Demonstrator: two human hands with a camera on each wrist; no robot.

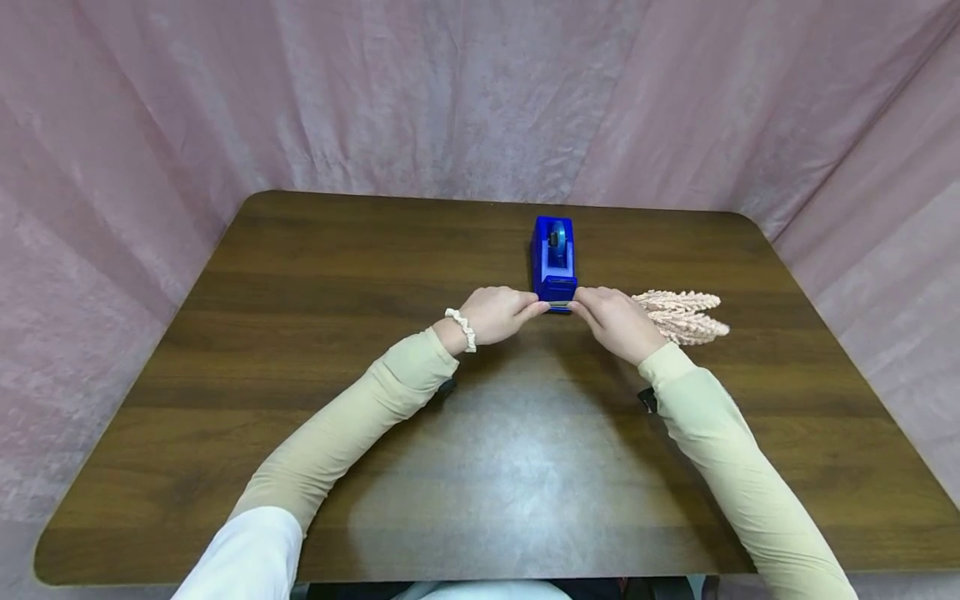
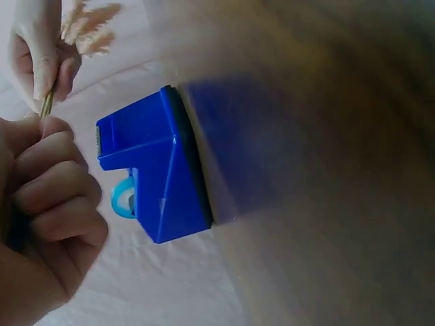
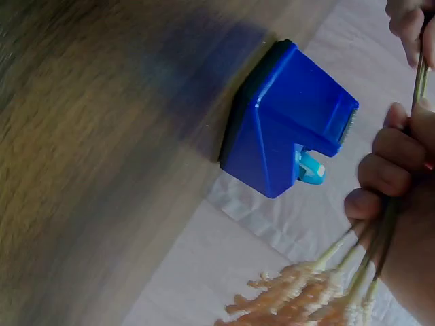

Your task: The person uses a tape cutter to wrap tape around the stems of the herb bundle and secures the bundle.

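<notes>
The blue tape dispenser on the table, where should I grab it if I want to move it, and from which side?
Probably the tape dispenser is best taken across its two flat side walls, coming down from above at the far end. That end is free, while the left hand and right hand hold the dried stems in front of the toothed cutter end, which is best avoided.

One blue tape dispenser (image 1: 554,265) stands on one wooden worktop (image 1: 300,333), holding one roll of tape (image 1: 557,237). There is one bunch of pale dried stems (image 1: 686,317), two hands, and one white scrunchie (image 1: 462,328).
</notes>
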